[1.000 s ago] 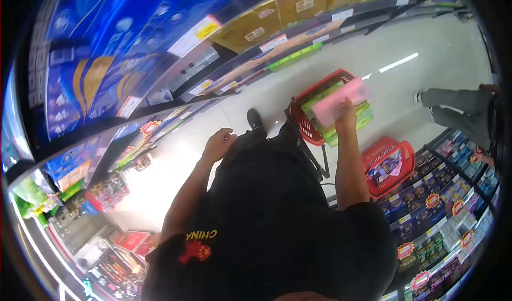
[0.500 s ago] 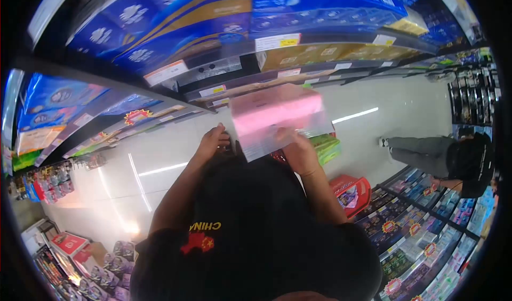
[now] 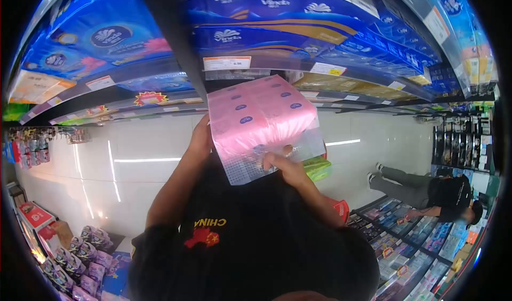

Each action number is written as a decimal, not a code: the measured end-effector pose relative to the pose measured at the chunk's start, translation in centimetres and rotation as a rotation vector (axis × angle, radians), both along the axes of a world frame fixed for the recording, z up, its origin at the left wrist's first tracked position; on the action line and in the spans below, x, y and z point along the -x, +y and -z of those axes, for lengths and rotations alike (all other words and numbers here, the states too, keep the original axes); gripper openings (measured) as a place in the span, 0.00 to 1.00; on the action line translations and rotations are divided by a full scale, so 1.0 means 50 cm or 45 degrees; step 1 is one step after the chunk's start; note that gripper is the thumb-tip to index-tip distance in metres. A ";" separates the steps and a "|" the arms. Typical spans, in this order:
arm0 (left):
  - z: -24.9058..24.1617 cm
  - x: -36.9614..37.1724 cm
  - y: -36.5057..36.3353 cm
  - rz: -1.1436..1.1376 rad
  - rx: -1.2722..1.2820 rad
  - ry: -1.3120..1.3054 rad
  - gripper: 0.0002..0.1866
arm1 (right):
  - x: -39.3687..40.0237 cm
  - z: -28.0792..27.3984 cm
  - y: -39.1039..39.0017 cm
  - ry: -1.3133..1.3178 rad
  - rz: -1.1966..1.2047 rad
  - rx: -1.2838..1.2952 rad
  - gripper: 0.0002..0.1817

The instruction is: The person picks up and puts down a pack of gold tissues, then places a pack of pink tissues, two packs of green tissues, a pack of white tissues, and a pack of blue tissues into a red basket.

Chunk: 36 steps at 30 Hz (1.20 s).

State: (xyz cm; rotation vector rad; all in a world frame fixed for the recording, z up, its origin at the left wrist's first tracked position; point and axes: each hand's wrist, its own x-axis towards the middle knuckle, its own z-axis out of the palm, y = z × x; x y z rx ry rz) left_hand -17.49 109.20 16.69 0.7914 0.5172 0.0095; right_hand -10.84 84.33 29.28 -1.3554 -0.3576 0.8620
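Observation:
A pink plastic-wrapped tissue pack (image 3: 261,111) with small blue oval logos is held up in front of my chest. Its near end is loose clear plastic. My right hand (image 3: 285,167) is closed on that clear end, thumb on top. My left hand (image 3: 201,134) is at the pack's left side, its fingers hidden behind the wrapping, so their grip does not show. Partly covered by my right hand and the pack is a green package (image 3: 318,168), lower down.
Shelves of blue tissue packs (image 3: 266,21) with price labels (image 3: 226,62) run across the front. A red basket (image 3: 340,210) is beside my right arm. Another person (image 3: 448,197) stands at the right by a low display (image 3: 394,231). Stacked purple packages (image 3: 80,258) are lower left.
The tissue pack has turned so its logo-covered top faces me, and it has come closer. My left hand has gone from beside it to behind its left edge. The view has shifted left.

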 end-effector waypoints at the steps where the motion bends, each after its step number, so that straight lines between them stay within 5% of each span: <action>1: -0.004 -0.002 0.004 0.002 0.080 0.037 0.27 | -0.002 0.000 0.005 -0.022 0.008 -0.026 0.10; 8: 0.044 -0.026 0.012 0.053 0.226 0.046 0.27 | -0.028 0.004 0.010 -0.141 0.157 0.004 0.11; 21: -0.052 -0.075 0.045 -0.155 -0.108 0.143 0.31 | -0.093 0.026 0.092 0.029 0.274 -0.049 0.14; 26: -0.047 -0.056 0.051 -0.160 -0.165 0.183 0.32 | -0.132 0.050 0.130 -0.108 0.272 -0.217 0.06; 32: -0.083 -0.062 0.046 -0.218 -0.164 0.072 0.28 | -0.155 0.001 0.193 -0.144 0.091 -0.179 0.19; 36: -0.114 -0.060 0.027 -0.254 -0.199 -0.011 0.35 | -0.150 0.009 0.184 -0.321 0.119 -0.279 0.25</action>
